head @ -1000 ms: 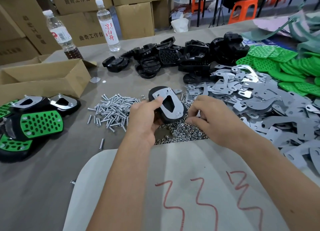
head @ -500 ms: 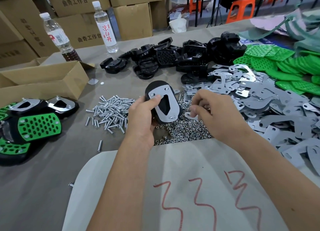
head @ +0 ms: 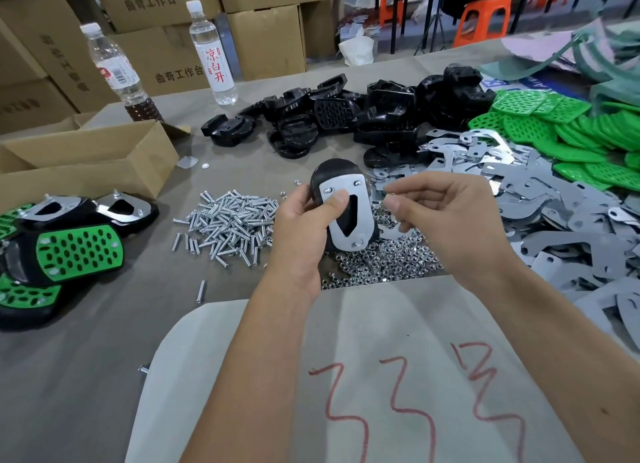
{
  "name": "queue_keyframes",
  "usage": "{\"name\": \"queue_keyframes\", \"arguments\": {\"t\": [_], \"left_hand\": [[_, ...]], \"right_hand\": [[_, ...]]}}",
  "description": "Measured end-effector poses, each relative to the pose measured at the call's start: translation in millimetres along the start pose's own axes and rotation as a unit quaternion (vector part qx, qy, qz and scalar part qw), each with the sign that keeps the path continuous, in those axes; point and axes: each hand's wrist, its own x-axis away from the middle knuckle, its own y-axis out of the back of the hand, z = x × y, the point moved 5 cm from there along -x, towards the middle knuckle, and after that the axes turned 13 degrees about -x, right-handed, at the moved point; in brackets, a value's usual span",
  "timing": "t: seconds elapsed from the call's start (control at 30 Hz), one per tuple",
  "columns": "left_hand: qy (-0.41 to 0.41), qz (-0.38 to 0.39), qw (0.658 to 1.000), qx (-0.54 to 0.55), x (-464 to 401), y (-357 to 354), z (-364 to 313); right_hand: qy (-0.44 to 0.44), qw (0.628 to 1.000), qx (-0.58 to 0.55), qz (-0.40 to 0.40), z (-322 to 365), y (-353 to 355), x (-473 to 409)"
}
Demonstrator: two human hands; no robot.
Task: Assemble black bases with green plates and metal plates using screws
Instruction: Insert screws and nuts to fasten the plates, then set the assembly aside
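Metal plate (head: 349,216) sits on the black base (head: 332,175), gripped by the left hand (head: 304,227); right hand (head: 446,220) fingers (head: 393,204) pinch something tiny, likely a nut. Next, seat it on a screw tip.

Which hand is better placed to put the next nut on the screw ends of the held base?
The right hand: it pinches a small nut beside the metal plate, while the left hand grips the oval black base.
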Motion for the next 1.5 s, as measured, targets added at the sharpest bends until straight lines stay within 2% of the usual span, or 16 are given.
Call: {"name": "queue_keyframes", "arguments": {"t": [0.3,0.53,0.8,1.0,1.2,1.3,1.5], "left_hand": [[-0.006,-0.027,0.999,-0.034,-0.1,-3.7,3.1],[-0.009,-0.03,0.996,-0.079,0.2,-14.5,6.4],[-0.024,-0.052,0.991,-0.118,-0.7,-15.0,7.3],[-0.038,-0.051,0.987,-0.151,-1.2,-13.6,7.4],[-0.049,-0.042,0.982,-0.177,1.4,-13.6,6.1],[-0.037,-0.034,0.983,-0.175,3.7,-15.3,5.0],[-0.028,-0.022,0.984,-0.176,5.3,-17.9,1.9]], "right_hand": [[0.023,0.999,-0.025,-0.003,0.9,-6.0,1.6],[0.104,0.993,0.06,-0.02,5.4,-7.3,3.3],[0.158,0.979,0.131,0.014,5.8,-9.1,2.4],[0.195,0.961,0.192,0.033,9.0,-12.0,3.2],[0.267,0.92,0.276,0.083,18.1,-17.3,6.2],[0.262,0.919,0.275,0.105,16.2,-16.6,3.9],[0.222,0.945,0.21,0.113,9.0,-11.2,-1.8]]}}
